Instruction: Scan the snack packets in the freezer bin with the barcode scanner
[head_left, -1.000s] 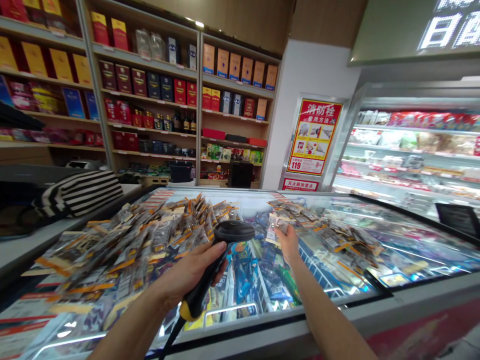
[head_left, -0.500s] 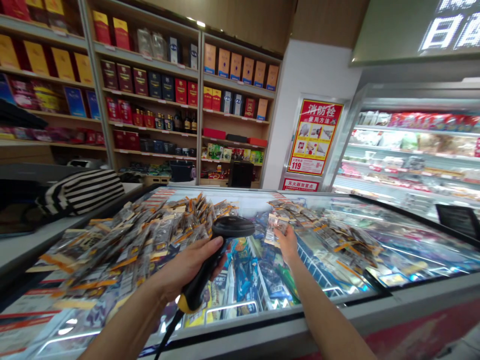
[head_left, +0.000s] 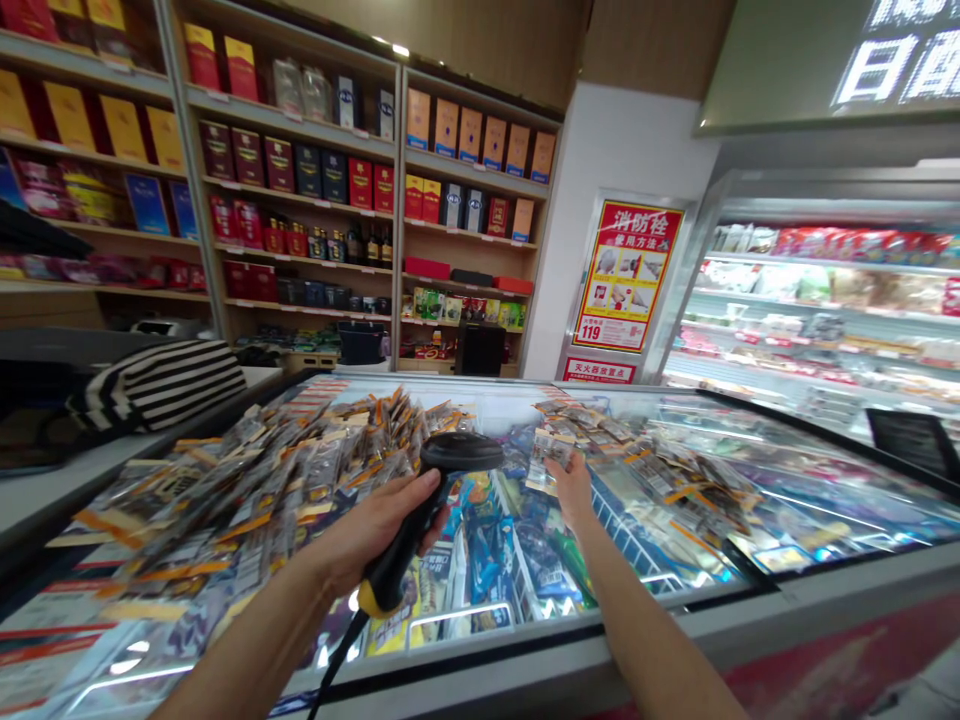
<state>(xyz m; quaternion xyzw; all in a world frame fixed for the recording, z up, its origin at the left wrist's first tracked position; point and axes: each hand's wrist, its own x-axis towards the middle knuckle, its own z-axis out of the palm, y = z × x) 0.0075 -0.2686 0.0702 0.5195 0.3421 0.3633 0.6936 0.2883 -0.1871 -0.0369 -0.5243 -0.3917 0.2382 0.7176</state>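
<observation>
My left hand (head_left: 375,535) is wrapped round the grip of a black barcode scanner (head_left: 442,480) with a yellow band and a cable at its base. The scanner's head faces a small clear packet (head_left: 546,455) that my right hand (head_left: 571,490) holds up by its lower edge. Both hands hover over the glass lid of a chest freezer (head_left: 525,610). A large heap of similar orange-edged packets (head_left: 270,480) lies on the glass to the left, and a smaller heap (head_left: 667,465) lies to the right of my right hand.
A black-and-white striped bag (head_left: 161,385) rests on a counter at the left. Wooden shelves (head_left: 315,200) of boxed goods and bottles stand behind the freezer. A red and yellow poster (head_left: 628,275) hangs on the white wall. An open chiller (head_left: 825,300) lines the right side.
The scanner and my left hand have drifted slightly left and up. My right hand has kept the packet raised in front of the scanner, shifting a little to the left.
</observation>
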